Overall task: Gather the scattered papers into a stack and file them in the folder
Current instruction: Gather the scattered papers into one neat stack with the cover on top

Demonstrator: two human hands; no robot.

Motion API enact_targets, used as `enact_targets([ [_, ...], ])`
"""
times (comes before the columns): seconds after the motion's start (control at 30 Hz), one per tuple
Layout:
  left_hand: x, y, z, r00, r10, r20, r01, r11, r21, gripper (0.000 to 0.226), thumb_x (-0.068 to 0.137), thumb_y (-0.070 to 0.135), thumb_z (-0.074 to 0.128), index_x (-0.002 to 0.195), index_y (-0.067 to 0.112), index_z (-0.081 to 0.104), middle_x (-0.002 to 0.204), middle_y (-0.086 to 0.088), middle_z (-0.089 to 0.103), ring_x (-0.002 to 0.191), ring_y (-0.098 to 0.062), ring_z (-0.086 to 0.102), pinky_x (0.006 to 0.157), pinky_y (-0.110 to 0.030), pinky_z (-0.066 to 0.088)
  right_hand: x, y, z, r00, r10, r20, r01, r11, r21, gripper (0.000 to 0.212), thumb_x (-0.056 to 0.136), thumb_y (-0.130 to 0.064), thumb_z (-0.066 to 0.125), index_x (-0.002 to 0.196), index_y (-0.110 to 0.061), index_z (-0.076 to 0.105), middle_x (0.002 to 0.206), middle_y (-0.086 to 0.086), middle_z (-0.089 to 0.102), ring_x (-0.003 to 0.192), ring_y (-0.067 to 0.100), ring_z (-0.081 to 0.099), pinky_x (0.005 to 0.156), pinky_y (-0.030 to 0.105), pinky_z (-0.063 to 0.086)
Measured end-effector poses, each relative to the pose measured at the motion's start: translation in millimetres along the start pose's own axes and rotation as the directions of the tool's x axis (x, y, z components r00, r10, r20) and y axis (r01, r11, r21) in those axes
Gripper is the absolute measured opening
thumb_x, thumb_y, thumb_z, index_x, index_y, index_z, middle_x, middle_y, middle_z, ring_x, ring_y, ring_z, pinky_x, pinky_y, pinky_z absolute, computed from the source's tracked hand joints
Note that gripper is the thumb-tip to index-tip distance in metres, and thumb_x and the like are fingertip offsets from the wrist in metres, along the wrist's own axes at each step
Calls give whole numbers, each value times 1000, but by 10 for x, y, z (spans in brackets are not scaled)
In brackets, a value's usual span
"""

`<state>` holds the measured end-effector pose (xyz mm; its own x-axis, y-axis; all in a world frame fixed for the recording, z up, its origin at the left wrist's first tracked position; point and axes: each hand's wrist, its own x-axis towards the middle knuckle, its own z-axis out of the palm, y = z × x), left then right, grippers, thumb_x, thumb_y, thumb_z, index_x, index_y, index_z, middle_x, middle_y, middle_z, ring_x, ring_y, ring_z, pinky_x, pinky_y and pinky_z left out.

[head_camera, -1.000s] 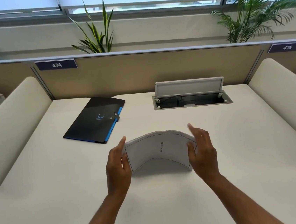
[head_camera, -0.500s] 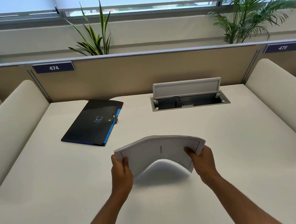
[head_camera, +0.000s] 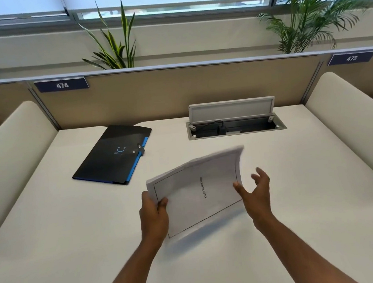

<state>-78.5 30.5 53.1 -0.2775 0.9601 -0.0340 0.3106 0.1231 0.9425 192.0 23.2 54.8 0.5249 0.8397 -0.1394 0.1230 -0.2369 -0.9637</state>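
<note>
A stack of white papers with a printed border and one word of text hangs tilted above the desk, its far right corner raised and blurred. My left hand grips its near left edge, thumb on top. My right hand is beside the stack's right edge with fingers spread and loosely bent; only the thumb tip seems to touch the paper. A black folder with blue edging and a button clasp lies closed on the desk at the far left, apart from both hands.
The white desk has an open cable tray with a raised lid at the back centre. Cream padded dividers stand at both sides, a tan partition with number plates 474 and 475 at the back. Plants stand behind it.
The stack was bowed between both hands; now my right hand has let go and opened, and my left hand alone holds the stack, which has flattened and swung up on its right side.
</note>
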Motion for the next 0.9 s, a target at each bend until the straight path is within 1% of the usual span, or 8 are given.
enact_targets([
  [0.13,-27,16,89,993,-121,0,119,974,-193,49,95,14,62,137,21,38,125,-1,55,111,-21,57,95,-40,51,-40,128,13,928,368,60,-373,916,147,97,82,-32,87,157,-15,28,153,12,43,140,31,45,111,44,37],
  [0.23,-91,32,220,985,-172,29,170,919,-356,52,95,8,61,141,19,40,127,-2,60,116,-23,59,97,-38,50,13,111,3,846,417,333,-521,781,345,51,85,-29,81,128,-6,65,133,14,67,127,31,59,108,44,46],
  [0.3,-139,17,334,979,-191,67,200,863,-463,45,95,4,59,135,21,46,125,-1,64,116,-22,61,95,-34,50,55,34,11,843,327,427,-517,713,473,34,91,-20,73,121,-3,69,127,17,72,117,31,68,102,43,53],
  [0.47,-295,-13,592,940,-273,203,340,717,-608,49,92,10,64,136,20,46,131,-5,64,117,-25,63,95,-39,53,223,-209,-6,929,166,331,-330,776,537,17,96,-5,66,113,-4,70,109,10,79,98,24,75,80,35,63],
  [0.57,-295,111,658,911,-411,30,384,820,-425,70,89,24,70,145,17,27,154,-9,37,134,-24,46,103,-37,42,338,-265,-149,969,35,246,-143,889,436,9,96,-4,67,103,-7,72,95,6,81,88,22,75,76,34,64],
  [0.67,-206,483,663,978,-199,-58,184,962,-199,91,90,40,65,154,31,2,165,9,6,147,-11,20,115,-35,28,444,-335,-335,961,-117,250,28,943,331,11,96,-8,68,104,-13,74,98,2,81,88,18,76,77,29,61],
  [0.8,-34,1007,683,982,130,134,-106,979,-174,55,93,44,53,142,44,28,142,15,46,118,-3,54,91,-30,54,519,-452,-473,922,-255,291,179,948,264,16,97,-10,69,102,-24,74,98,-8,81,88,11,76,74,19,58],
  [0.9,-33,1095,727,966,239,94,-219,958,-186,20,102,27,45,114,42,51,108,21,64,100,-3,65,79,-24,60,531,-542,-526,909,-333,251,266,927,265,20,97,-8,67,100,-26,74,97,-13,80,86,8,75,74,17,58],
])
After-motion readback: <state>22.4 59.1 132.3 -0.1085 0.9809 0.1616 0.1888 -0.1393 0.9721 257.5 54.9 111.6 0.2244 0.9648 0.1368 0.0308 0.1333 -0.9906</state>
